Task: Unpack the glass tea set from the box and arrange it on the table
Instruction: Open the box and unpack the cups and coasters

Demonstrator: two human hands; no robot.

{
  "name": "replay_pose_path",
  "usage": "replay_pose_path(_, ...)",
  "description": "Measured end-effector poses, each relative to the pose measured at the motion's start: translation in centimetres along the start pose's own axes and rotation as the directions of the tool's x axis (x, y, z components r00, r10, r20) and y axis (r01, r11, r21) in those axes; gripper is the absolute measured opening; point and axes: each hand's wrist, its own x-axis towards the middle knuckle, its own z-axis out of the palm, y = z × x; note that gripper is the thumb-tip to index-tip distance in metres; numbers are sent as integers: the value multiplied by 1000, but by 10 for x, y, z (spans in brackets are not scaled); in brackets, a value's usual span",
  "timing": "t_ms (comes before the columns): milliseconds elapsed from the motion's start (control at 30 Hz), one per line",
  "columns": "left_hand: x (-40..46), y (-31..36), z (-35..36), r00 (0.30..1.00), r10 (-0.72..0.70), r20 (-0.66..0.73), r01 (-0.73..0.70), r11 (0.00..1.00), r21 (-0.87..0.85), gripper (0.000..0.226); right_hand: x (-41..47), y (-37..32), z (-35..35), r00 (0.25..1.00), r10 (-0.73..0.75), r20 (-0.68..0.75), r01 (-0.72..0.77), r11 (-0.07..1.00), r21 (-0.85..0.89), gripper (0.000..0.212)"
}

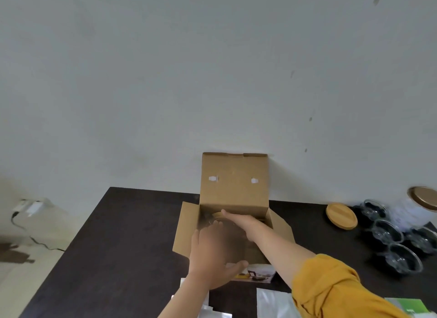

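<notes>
An open brown cardboard box [233, 213], its lid flap standing upright against the pale wall [212, 69], is being kept on the dark wooden table [123, 235], and every other place is being given from it. Inside the box, a clear glass teapot [222, 237] is being held between two hands, blurred and hard to make out. The left hand [212, 258] is being pressed against the near side of the teapot with fingers spread and thumb curved around it. The right hand [238, 219], reaching from a mustard-yellow sleeve [331, 287], is being laid over the far side of the teapot; whether its fingers are curling around the glass cannot be told. To the right of the box, a round bamboo lid [341, 215] is lying flat on the table, and further right four small clear glass cups [387, 232] are being kept close together. In front of the box, silvery plastic wrapping [272, 303] is lying on the table.
</notes>
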Motion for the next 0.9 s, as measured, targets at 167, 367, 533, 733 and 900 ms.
replay_pose_path(167, 2, 1, 4, 999, -37, -12, 36, 998, -60, 112, 4, 1, 5, 1000, 21, -4, -20, 990, 142, 94)
replay_pose_path(367, 1, 2, 2, 1000, -8, -24, 7, 1000, -19, 120, 0, 11, 3, 997, -38, -63, 53, 964, 261, 110)
replay_pose_path(533, -2, 2, 1, 1000, -25, 1, 25, 999, -34, 113, -27, 3, -21, 989, -141, -36, 146, 955, 258, 108)
replay_pose_path(733, 2, 1, 5, 997, -62, 50, 64, 996, -56, 119, -71, -4, -66, 960, -279, 28, 259, 919, 299, 106)
replay_pose_path(900, 4, -5, 2, 991, -93, 95, 90, 995, 32, 127, -76, 19, -107, 957, -279, -75, 287, 884, 370, 105)
